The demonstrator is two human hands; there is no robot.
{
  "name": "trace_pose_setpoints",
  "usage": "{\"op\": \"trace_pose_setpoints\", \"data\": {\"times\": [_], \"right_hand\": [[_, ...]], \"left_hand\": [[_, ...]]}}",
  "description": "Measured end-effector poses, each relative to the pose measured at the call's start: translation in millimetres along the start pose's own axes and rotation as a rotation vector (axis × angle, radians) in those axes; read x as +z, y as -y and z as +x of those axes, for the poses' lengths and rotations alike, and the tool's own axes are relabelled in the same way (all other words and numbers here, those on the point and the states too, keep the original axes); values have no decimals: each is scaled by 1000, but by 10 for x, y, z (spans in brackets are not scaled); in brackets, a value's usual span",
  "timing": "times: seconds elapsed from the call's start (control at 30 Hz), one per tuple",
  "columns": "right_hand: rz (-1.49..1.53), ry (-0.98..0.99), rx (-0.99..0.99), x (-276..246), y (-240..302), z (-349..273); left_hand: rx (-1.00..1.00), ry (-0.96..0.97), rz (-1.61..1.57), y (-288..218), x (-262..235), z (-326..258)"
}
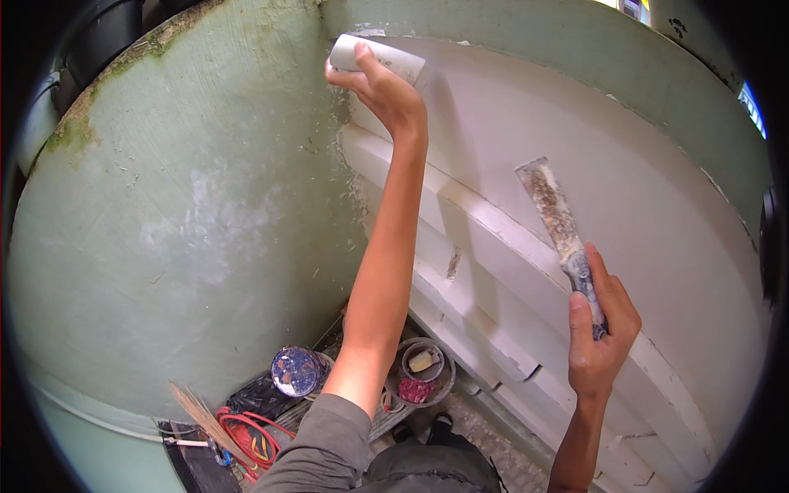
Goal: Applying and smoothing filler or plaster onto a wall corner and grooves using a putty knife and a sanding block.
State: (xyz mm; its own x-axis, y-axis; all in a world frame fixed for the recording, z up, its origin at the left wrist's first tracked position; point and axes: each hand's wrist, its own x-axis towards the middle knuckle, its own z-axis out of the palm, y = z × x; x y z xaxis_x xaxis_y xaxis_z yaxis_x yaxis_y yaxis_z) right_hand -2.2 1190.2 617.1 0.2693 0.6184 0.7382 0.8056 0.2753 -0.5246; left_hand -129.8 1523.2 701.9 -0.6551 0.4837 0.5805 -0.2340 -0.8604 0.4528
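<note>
My left hand [385,86], reaching up into the corner of the walls, grips a white rounded piece [382,59]. Whether this is a rolled sheet or a solid block, I cannot tell. It is against or very close to the top of the white panelled wall [526,107], where the green wall [246,140] meets it. In my right hand [604,329] is a putty knife [552,201], its stained blade pointing up and to the left. The blade appears apart from the white wall, in front of its stepped ledges [493,218].
Below, by my feet, stand a paint-spattered can [297,371] and a bucket [448,382] holding a smaller container. Red cord [246,431], a straw brush [201,411] and black plastic [259,398] lie at lower left. Dark pots [103,41] top the green wall.
</note>
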Motion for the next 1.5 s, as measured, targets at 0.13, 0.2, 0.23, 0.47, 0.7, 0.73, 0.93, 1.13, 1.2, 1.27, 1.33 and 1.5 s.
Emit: {"op": "trace_pose_setpoints", "data": {"times": [0.13, 0.2, 0.23, 0.47, 0.7, 0.73, 0.93, 1.13, 1.2, 1.27, 1.33, 1.5], "right_hand": [[67, -65, 33, -11, -72, 33], [61, -82, 31, -60, -103, 57], [81, -96, 44, -101, -134, 53], [204, -114, 177, -247, -338, -162], [173, -161, 146, -438, -419, -382], [214, -103, 166, -518, -419, -446], [222, -247, 120, -467, -610, -628], [260, -83, 174, -641, -515, -592], [285, -64, 171, -630, -507, -627], [292, -87, 188, -640, -518, -657], [308, -74, 191, -650, -515, -678], [329, -60, 200, -627, -555, -657]], "left_hand": [[-242, 208, 285, -285, -5, -264], [-158, 319, 464, -337, 19, -455], [-190, 394, 523, -466, 65, -567], [-69, 495, 416, -1176, 168, -1178], [-327, 348, 309, -982, 70, -718], [-383, 335, 232, -1004, 91, -766], [-456, 387, 206, -1243, 227, -1194], [-352, 235, 142, -972, 189, -1056], [-386, 186, 110, -813, 171, -900], [-285, 130, 125, -832, 272, -923], [-184, 72, 138, -865, 354, -1032], [-204, 156, 171, -916, 395, -1136]]}}
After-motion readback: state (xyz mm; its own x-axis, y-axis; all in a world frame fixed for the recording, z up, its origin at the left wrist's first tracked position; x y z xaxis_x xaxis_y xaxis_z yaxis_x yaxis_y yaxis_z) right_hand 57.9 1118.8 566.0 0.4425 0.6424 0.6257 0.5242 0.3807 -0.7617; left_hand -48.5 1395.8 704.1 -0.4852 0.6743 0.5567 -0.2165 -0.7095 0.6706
